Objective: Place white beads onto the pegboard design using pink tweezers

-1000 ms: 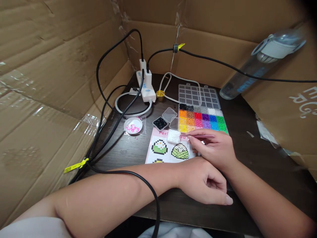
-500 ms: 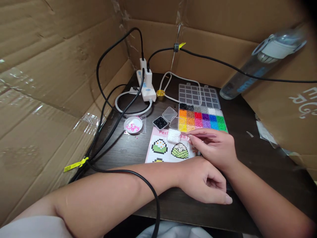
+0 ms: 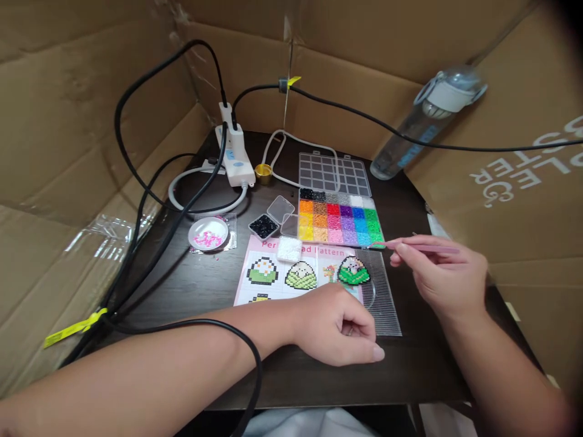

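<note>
My right hand (image 3: 444, 273) is closed around pink tweezers (image 3: 423, 247), whose tips point left at the front right corner of the bead box (image 3: 339, 221). My left hand (image 3: 337, 328) rests over the lower edge of the pattern sheet (image 3: 282, 285); its fingers are curled under, and what they hold, if anything, is hidden. Just above it, a green, white and black bead piece (image 3: 354, 271) lies on a clear pegboard (image 3: 385, 303). A small box of white beads (image 3: 289, 249) sits on the sheet's top edge, with a box of black beads (image 3: 264, 226) behind it.
At the left, a white dish (image 3: 208, 233) holds pink and white beads. Behind are a power strip (image 3: 237, 158), a gold cup (image 3: 263, 173) and a bottle (image 3: 423, 127). Black cables (image 3: 182, 212) cross my left forearm. Cardboard walls (image 3: 346, 97) surround the table.
My right hand has moved right with the tweezers, away from the white bead box, uncovering the bead piece and pegboard. The view has shifted to the right.
</note>
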### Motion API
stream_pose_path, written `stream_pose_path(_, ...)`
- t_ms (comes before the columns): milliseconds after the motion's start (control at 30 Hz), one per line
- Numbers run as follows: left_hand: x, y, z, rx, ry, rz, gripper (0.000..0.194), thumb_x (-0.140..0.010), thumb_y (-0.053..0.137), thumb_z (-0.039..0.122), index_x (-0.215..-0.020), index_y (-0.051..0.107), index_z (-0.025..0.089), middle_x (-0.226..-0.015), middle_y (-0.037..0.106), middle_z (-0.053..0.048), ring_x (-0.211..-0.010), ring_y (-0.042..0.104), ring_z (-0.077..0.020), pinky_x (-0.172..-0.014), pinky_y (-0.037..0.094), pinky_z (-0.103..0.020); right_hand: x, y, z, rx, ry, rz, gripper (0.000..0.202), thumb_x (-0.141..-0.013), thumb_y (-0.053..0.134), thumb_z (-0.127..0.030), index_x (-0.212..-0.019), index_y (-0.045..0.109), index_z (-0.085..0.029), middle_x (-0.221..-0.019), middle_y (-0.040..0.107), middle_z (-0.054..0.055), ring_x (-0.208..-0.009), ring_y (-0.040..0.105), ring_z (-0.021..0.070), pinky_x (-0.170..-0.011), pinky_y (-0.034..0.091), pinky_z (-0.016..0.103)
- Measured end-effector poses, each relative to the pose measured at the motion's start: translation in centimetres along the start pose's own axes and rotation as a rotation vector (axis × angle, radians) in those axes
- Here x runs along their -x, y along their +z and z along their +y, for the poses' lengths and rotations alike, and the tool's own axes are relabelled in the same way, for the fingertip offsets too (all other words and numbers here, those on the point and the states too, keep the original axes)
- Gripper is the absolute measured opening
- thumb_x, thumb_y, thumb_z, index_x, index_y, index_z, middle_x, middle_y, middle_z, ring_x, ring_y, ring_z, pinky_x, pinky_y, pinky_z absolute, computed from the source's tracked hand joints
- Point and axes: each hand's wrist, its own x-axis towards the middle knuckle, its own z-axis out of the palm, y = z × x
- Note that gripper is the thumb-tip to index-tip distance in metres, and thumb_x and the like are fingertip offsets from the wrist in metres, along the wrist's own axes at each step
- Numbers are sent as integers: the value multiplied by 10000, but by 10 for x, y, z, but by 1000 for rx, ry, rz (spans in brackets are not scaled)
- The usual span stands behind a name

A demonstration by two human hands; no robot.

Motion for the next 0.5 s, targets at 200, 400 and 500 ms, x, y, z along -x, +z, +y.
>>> stream_pose_path(200, 1, -1, 2, -6, 10, -10, 271, -830, 633, 316, -646, 614, 119, -566, 533, -1, -519, 458, -67, -494, 362, -199, 14, 7, 23, -111, 113, -30, 58, -758, 780, -204, -815, 774, -198, -746, 765, 39, -564, 691, 147, -555, 599, 243)
stream_pose_path(400, 0, -4, 5, 11, 5, -11, 243, -826, 640, 290, -652, 617, 122, -579, 533, 1, -528, 452, -68, -506, 370, -201, 13, 12, 26, -187, 165, -86, 57, -774, 772, -202, -830, 772, -209, -754, 765, 30, -565, 680, 128, -546, 585, 220)
stream_pose_path(500, -1, -5, 7, 17, 27, -7, 236, -823, 642, 273, -645, 614, 120, -574, 527, 1, -531, 452, -70, -509, 370, -205, 14, 11, 28, -181, 182, -88, 61, -775, 774, -212, -834, 770, -199, -777, 770, 42, -572, 682, 129, -553, 591, 221)
